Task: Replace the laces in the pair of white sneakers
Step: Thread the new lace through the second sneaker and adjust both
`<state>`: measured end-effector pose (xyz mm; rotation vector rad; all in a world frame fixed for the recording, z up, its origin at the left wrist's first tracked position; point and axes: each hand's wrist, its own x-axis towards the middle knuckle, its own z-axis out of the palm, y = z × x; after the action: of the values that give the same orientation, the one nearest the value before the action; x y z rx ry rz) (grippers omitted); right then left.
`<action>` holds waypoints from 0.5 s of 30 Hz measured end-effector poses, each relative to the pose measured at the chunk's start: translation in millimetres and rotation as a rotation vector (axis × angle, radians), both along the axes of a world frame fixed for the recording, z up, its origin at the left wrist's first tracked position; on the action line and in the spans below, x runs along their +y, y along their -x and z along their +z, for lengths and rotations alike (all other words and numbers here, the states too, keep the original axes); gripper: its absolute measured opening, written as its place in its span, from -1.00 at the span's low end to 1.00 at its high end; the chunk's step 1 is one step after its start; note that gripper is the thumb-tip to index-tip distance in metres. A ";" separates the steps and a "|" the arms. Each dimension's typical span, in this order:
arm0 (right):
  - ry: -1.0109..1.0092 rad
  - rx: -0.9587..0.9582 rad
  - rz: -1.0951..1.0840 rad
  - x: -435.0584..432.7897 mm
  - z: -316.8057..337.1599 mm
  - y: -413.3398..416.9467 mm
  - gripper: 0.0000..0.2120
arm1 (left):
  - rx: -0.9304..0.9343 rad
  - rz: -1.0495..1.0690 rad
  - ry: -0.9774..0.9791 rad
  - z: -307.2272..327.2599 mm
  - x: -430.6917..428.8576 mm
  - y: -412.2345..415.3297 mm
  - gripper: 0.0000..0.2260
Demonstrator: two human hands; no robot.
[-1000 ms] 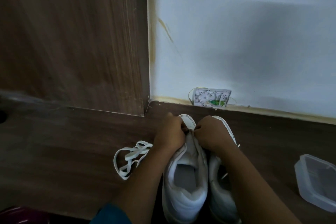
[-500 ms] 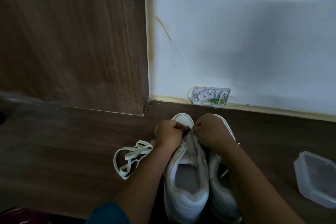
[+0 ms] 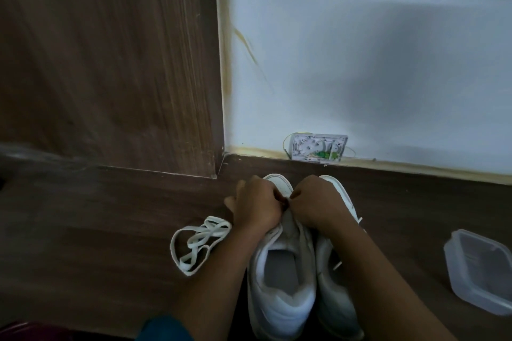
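Note:
Two white sneakers stand side by side on the dark wooden floor, toes toward the wall. The left sneaker (image 3: pixel 279 293) has its tongue pulled up and shows no lace. The right sneaker (image 3: pixel 336 304) lies partly under my right forearm. My left hand (image 3: pixel 256 206) and my right hand (image 3: pixel 315 202) meet over the front of the left sneaker, fingers curled and pinching something at its eyelets; what they hold is hidden. A loose white lace (image 3: pixel 198 242) lies coiled on the floor left of the shoes.
A clear plastic container (image 3: pixel 482 271) sits on the floor at the right. An open white wall box (image 3: pixel 317 147) with wires sits at the skirting behind the shoes. A wooden panel (image 3: pixel 110 63) stands at the left.
Both hands have shifted slightly toward the toe of the left sneaker and stay pressed together there. The lace on the floor has not moved.

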<state>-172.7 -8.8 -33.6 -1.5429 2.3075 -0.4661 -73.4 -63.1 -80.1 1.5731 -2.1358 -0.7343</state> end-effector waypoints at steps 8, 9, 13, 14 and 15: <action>0.003 -0.112 -0.019 -4.6 -7.0 5.8 -0.79 | 0.282 0.087 -0.099 -25.4 -7.5 3.6 -0.67; 0.003 -0.108 -0.012 -4.6 -7.3 5.7 -0.80 | 0.293 0.106 -0.101 -27.3 -7.9 4.8 -0.66; -0.009 -0.098 0.003 -3.5 -4.0 5.5 -0.80 | 0.347 0.118 -0.129 -26.8 -7.7 4.7 -0.66; -0.027 -0.087 0.012 -3.1 -2.8 5.6 -0.80 | 0.382 0.112 -0.152 -26.2 -7.4 3.8 -0.68; -0.037 -0.069 0.027 -2.4 -1.1 6.1 -0.81 | 0.433 0.095 -0.178 -25.9 -7.2 2.8 -0.72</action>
<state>-178.8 -11.2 -34.7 -1.5148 2.2280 -0.4593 -76.2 -70.3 -106.0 1.4273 -1.7103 -1.1406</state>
